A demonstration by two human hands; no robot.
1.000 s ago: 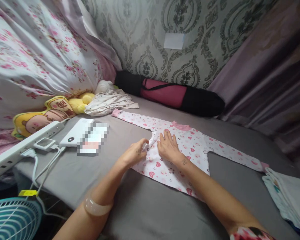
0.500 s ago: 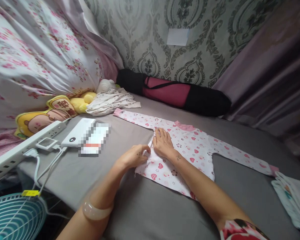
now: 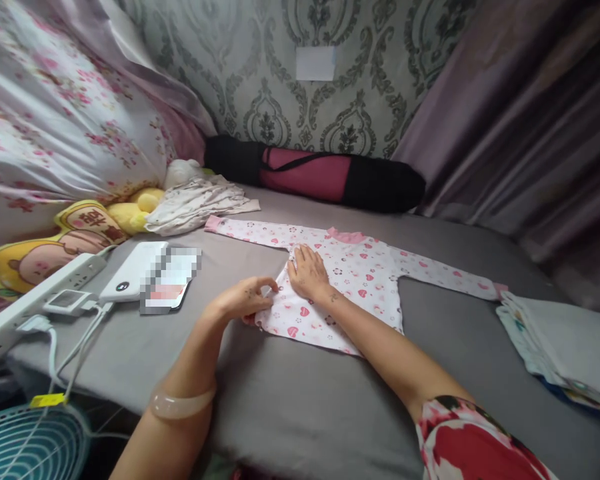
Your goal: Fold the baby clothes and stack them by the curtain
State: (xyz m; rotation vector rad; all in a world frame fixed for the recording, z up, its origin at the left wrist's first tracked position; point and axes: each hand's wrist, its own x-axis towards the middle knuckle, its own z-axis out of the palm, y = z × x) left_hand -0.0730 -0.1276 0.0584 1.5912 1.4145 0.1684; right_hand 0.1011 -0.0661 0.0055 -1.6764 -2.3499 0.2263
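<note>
A white long-sleeved child's shirt (image 3: 350, 293) with pink hearts and flowers lies spread on the grey bed sheet (image 3: 280, 400). Its collar and cuffs are pink, and both sleeves reach out sideways. My left hand (image 3: 250, 298) pinches the shirt's left side edge near the lower hem, thumb and fingers closed on the cloth. Flat on the shirt's upper left part, just below the armpit, rests my right hand (image 3: 307, 272) with its fingers stretched out. My right forearm crosses over the shirt's lower front and hides part of the hem.
To the left are a power strip (image 3: 40, 300), a white power bank (image 3: 135, 270), a blurred phone (image 3: 173, 283) and a teal fan (image 3: 30, 443). A crumpled garment (image 3: 195, 203) and plush toys lie behind. A black-and-maroon long bag (image 3: 305, 175) lines the wall. Folded clothes (image 3: 565, 340) sit at right.
The camera view has turned right, so everything appears shifted left. My left hand still pinches the side edge, now a little nearer the hem; my right hand stays flat on the shirt.
</note>
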